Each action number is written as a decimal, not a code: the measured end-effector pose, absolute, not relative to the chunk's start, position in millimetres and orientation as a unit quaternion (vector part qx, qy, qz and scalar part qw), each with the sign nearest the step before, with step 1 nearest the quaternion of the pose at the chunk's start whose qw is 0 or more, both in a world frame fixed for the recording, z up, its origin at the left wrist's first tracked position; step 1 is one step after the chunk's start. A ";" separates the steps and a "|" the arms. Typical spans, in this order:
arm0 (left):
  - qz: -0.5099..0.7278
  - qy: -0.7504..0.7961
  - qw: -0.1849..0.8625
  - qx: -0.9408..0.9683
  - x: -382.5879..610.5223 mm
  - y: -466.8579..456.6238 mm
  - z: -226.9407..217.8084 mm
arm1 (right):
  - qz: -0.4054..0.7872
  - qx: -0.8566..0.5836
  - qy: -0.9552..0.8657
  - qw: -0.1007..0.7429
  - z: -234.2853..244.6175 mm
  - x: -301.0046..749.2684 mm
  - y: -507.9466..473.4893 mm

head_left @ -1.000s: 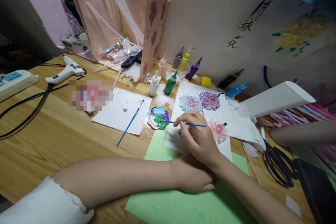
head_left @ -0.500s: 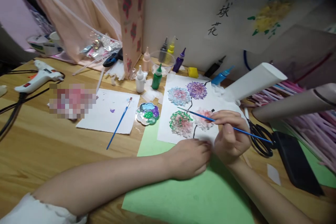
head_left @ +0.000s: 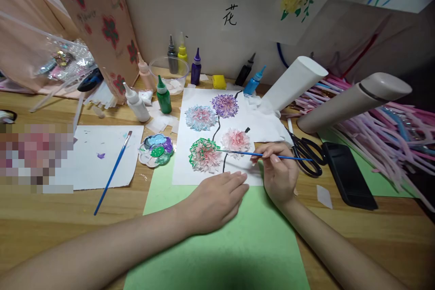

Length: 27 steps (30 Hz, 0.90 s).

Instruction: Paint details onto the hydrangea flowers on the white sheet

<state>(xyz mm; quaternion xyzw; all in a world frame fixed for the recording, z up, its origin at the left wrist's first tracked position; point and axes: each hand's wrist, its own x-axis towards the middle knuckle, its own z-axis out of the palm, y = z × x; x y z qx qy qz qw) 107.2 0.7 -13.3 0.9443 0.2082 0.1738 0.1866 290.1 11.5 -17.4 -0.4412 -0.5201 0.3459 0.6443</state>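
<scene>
A thin blue paintbrush (head_left: 248,154) is pinched in my right hand (head_left: 279,170), its tip at the right edge of the green-rimmed paper flower (head_left: 205,155). My left hand (head_left: 219,199) lies flat, palm down, across the lower edge of the white sheet (head_left: 180,172), fingers stretched out. Also on that sheet are a pink flower (head_left: 236,142), a light blue one (head_left: 201,118) and a purple one (head_left: 224,106), with black stem lines. Left of the sheet sits a flower-shaped palette (head_left: 156,150) holding green, purple and blue paint.
A second brush (head_left: 113,172) rests on white paper (head_left: 71,163). Behind stand paint bottles, among them green (head_left: 164,96), white (head_left: 136,104) and purple (head_left: 196,69). To the right are scissors (head_left: 309,154), a phone (head_left: 348,174), a bottle (head_left: 353,102) and pipe cleaners (head_left: 380,131). Green paper (head_left: 217,253) lies underneath.
The view has shifted to the right. The brush tip has come from above the sheet to the right edge of the green-rimmed flower. My left hand stays on the sheet's lower edge.
</scene>
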 end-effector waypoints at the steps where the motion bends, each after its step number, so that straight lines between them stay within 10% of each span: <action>1: 0.174 0.208 0.188 0.944 107.4 0.8 -13.2 | 0.356 -0.440 -0.521 0.639 -17.9 290.8 11.4; 27: 0.155 0.208 0.203 0.944 107.8 2.0 -10.2 | 0.380 -0.504 -0.439 0.640 -22.2 297.6 21.0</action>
